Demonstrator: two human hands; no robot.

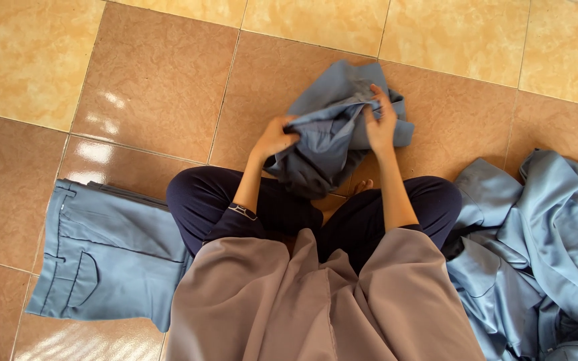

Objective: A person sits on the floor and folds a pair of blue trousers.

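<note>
Loosely bunched grey-blue garment [332, 134], creased.

Matt cloth garment [332, 134], glossy tiles [155, 87]

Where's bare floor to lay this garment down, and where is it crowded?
Bare tile spreads ahead and to the left, beyond the folded trousers; more lies top right above the heap of blue clothes. Crowded: the right side under that heap, and the middle, where left hand and right hand hold the bunched garment.
</note>
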